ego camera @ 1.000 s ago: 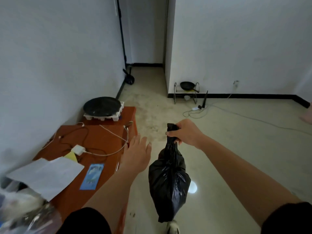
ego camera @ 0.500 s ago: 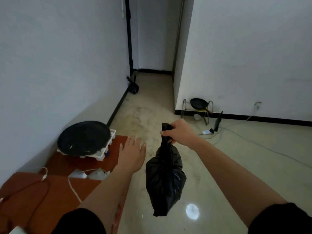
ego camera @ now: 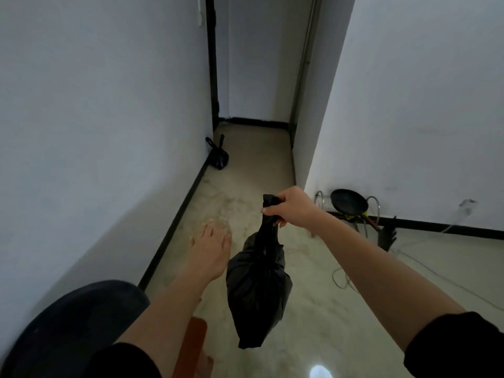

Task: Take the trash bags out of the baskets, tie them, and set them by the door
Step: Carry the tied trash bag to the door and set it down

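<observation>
A tied black trash bag [ego camera: 256, 290] hangs in the air in front of me. My right hand [ego camera: 290, 207] grips its knotted top. To the left of the bag, my left hand [ego camera: 211, 248] is stretched forward, fingers straight, holding nothing. A second tied black trash bag [ego camera: 218, 156] sits on the floor against the left wall, farther down the narrow hallway. The hallway ends at a pale door [ego camera: 259, 58] with a dark frame.
A round black pan [ego camera: 73, 326] rests on a brown table [ego camera: 193, 347] at the lower left. A black frying pan [ego camera: 349, 204] sits on a wire rack by the right wall corner. Cables [ego camera: 409, 257] trail over the floor at the right.
The view has advanced toward the hallway; the table and round pan slid down to the lower left. The floor bag and door appear closer. My right hand keeps holding the bag.
</observation>
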A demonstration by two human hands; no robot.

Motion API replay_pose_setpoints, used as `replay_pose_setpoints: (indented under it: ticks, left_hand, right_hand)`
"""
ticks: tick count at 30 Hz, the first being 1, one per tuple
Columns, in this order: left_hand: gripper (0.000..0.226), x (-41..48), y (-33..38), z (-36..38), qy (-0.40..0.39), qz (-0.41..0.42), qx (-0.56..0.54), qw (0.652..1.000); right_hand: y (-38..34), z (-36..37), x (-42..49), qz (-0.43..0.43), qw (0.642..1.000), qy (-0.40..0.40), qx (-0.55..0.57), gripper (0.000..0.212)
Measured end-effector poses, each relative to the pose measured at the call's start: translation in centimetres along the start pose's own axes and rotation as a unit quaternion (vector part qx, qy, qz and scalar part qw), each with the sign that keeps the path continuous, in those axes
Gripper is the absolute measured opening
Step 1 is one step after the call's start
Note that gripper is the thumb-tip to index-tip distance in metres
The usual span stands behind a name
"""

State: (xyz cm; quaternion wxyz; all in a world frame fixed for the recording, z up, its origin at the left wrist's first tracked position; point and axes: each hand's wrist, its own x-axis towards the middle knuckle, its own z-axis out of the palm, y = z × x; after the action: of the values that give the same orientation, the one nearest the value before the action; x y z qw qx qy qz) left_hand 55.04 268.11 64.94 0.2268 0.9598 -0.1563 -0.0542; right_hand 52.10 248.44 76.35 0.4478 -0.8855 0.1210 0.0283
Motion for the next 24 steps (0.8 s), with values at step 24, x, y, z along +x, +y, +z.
replay_pose_setpoints:
  ticks: [24]
  left_hand:
    - [0.049,73.4,-2.2,-2.3,0.024,-0.102,0.003,0.995]
  right_hand:
    - [-4.0,-9.6,76.1,-0.064,0.993,-0.096,0.028,0.023]
